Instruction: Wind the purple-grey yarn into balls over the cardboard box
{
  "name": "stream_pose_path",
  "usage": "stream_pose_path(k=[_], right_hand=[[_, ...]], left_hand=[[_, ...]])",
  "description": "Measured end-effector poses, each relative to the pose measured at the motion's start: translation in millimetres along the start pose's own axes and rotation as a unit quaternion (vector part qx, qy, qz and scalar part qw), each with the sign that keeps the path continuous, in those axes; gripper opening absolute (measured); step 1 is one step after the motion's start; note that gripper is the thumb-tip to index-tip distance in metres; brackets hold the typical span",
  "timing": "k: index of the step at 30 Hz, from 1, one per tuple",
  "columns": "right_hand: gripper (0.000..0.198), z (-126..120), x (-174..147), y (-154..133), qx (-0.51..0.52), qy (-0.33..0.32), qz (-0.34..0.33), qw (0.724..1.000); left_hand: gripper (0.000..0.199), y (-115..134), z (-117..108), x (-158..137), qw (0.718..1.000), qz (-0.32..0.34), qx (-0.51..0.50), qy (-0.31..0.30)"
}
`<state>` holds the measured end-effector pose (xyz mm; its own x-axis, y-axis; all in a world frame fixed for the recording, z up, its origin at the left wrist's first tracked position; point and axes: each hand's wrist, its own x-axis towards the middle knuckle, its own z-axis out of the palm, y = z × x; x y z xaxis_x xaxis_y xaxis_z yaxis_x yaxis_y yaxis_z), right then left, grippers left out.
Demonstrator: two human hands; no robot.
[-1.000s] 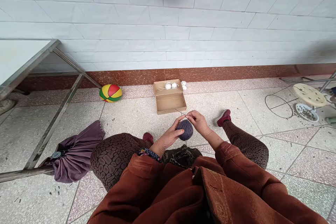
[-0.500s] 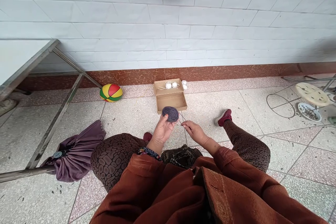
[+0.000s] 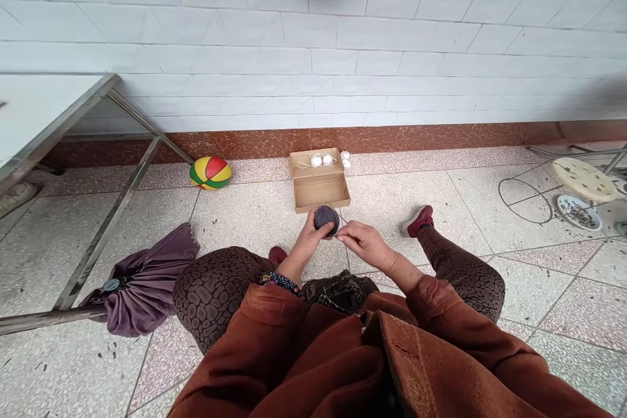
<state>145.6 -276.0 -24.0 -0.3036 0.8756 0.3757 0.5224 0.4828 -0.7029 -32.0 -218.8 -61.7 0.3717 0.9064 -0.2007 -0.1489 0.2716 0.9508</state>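
A dark grey-purple ball of yarn (image 3: 325, 219) is held in my left hand (image 3: 307, 239), the thumb across its near side and the fingers behind it. Close by on the right, my right hand (image 3: 363, 243) pinches a strand of the yarn beside the ball. Just beyond both hands an open cardboard box (image 3: 319, 194) lies on the floor. Two small white balls (image 3: 322, 160) with loose white string rest in its raised lid. More white balls (image 3: 345, 159) sit against the lid's right side.
To the left are a metal-framed table (image 3: 106, 225), a colourful ball (image 3: 210, 173) and a folded purple umbrella (image 3: 142, 287). On the right stand a cream stool (image 3: 584, 177) and a white bowl (image 3: 578, 212) with small dark bits. A tiled wall (image 3: 235, 52) rises ahead.
My left hand has turned the yarn ball, its thumb now across the near side. My right hand has come closer to the ball with the strand. The view has shifted slightly.
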Motion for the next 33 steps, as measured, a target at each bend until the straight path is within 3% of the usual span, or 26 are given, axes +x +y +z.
stream_pose_path(k=[3,7,12,18,23,29,33], right_hand=[[0.019,-12,10,9,-0.026,0.052,0.022,0.998],[0.020,-16,13,27,-0.055,0.081,0.048,0.994],[0.021,-2,6,44,-0.057,0.093,0.100,0.989],[0.023,11,-6,54,-0.026,0.109,0.168,0.979],[0.021,28,-22,58,-0.018,0.086,0.180,0.980],[0.021,46,-35,60,-0.041,0.035,0.143,0.988],[0.023,44,-37,58,-0.037,0.017,0.129,0.991]], left_hand=[[0.055,-3,4,-6,0.995,-0.012,-0.015,-0.098],[0.053,-7,10,-14,0.975,-0.079,-0.088,-0.188],[0.056,-4,11,-20,0.961,-0.087,-0.138,-0.222],[0.075,7,14,-24,0.930,-0.102,-0.218,-0.279],[0.079,5,14,-22,0.926,-0.121,-0.263,-0.241],[0.044,1,10,-10,0.945,-0.104,-0.294,-0.097],[0.039,2,6,-1,0.953,-0.101,-0.285,-0.029]])
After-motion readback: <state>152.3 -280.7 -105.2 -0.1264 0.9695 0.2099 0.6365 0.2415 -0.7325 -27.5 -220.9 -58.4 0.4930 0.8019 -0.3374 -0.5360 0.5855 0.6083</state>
